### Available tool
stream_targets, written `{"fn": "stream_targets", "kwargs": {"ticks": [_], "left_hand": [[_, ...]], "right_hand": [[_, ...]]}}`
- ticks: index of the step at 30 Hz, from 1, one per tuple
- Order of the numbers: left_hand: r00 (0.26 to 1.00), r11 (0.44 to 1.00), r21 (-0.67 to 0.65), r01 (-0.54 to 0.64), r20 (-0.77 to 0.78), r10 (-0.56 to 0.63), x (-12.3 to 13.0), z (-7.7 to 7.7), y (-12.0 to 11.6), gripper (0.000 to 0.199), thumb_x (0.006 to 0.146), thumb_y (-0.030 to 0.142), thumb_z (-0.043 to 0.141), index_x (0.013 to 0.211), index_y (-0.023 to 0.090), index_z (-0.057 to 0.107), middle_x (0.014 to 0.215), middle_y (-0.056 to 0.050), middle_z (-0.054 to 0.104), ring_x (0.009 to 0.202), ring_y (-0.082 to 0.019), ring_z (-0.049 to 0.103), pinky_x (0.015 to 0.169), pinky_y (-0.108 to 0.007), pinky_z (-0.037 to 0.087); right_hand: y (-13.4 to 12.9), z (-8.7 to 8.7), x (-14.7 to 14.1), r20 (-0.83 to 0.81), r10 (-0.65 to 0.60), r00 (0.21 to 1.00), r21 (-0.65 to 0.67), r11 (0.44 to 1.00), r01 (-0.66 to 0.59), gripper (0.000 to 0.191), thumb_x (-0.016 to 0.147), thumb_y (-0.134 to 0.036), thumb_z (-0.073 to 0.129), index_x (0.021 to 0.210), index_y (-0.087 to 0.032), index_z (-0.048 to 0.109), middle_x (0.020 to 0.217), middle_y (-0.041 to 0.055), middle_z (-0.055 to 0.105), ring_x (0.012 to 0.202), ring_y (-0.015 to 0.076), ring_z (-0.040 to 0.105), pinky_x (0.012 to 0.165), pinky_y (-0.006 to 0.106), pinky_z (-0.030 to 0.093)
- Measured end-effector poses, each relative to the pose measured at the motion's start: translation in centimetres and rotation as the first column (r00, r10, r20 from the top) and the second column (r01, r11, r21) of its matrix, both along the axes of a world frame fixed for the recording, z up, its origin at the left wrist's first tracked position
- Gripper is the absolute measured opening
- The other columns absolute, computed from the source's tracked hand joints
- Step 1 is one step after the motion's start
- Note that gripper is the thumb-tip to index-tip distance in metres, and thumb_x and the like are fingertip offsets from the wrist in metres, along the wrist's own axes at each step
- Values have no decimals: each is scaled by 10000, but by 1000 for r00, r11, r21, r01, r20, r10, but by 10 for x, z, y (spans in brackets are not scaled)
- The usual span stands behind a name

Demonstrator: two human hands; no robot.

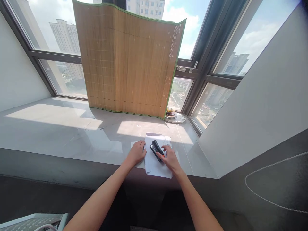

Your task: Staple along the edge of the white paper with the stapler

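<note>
A black stapler with a small orange mark lies slantwise over white paper sheets on the sill. My right hand is at its right side, thumb across the near part and forefinger bent by the far side, with the stapler between them. My left hand is at the left edge of the sheets, its fingers curled and thumb close to them at the edge. Handwriting shows at the sheets' upper right corner. The near edge of the paper juts past the sill's front edge.
A bamboo mat with green edging stands against the window. Stacked plates sit by the right corner. The wide white sill catches sunlight. A white cord hangs at right; a pale slatted object is at lower left.
</note>
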State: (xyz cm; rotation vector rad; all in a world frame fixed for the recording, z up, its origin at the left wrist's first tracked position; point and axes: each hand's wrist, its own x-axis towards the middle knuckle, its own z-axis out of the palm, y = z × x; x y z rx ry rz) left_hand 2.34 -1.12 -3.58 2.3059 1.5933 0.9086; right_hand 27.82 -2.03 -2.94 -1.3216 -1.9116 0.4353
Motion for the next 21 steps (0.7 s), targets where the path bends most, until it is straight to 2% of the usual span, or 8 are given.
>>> {"fn": "stream_targets", "kwargs": {"ticks": [3,5,8,14,17,19,21], "left_hand": [[999,999,15,-38,26,37,0,0,0,308,895,128,590,1180,164,702,1293,-199,678,1259,-376,628,1135,-557,456],[998,999,13,-52,38,51,-1,-1,0,314,893,110,575,1176,155,702,1311,-212,672,1258,-383,628,1128,-559,460],[998,998,10,-62,14,62,-1,-3,0,326,905,98,555,1195,149,694,1332,-215,668,1259,-376,628,1125,-547,464],[992,995,10,-101,-79,101,0,-1,1,349,910,69,515,1219,120,669,1297,-216,671,1242,-360,629,1106,-518,473],[991,995,5,-101,-90,101,1,0,0,364,910,70,497,1236,106,655,1269,-214,670,1205,-350,637,1080,-501,486],[994,996,-3,-92,-67,91,0,0,-1,369,912,73,485,1238,108,653,1259,-211,668,1193,-343,637,1077,-495,488],[997,997,-25,-71,-5,71,-2,0,-1,388,913,80,466,1257,116,644,1284,-208,658,1219,-336,626,1095,-492,482]], "right_hand": [[-8,0,-8,6,52,999,23,998,-52,326,902,-446,722,1115,-200,710,979,69,715,822,234,656,750,357,529],[-4,2,-11,1,89,996,66,994,-89,238,922,-354,685,1099,-201,727,977,79,736,860,250,666,789,375,532],[3,2,-12,-3,97,995,141,985,-96,220,925,-287,673,1115,-214,756,955,88,754,913,283,671,829,411,538],[5,-2,-10,-105,150,983,162,978,-132,301,915,-267,702,1205,-247,781,1052,89,793,943,282,686,864,427,560],[-3,2,-4,-161,91,983,187,981,-60,324,952,-344,703,1250,-242,778,1098,95,778,986,270,673,848,391,545],[-10,3,1,-202,7,979,202,979,35,248,1000,-380,652,1098,-226,821,929,66,743,853,227,640,743,334,497],[-16,3,5,-227,-59,972,198,974,106,366,1035,-387,592,781,-205,782,680,5,591,642,164,518,620,294,388]]}}
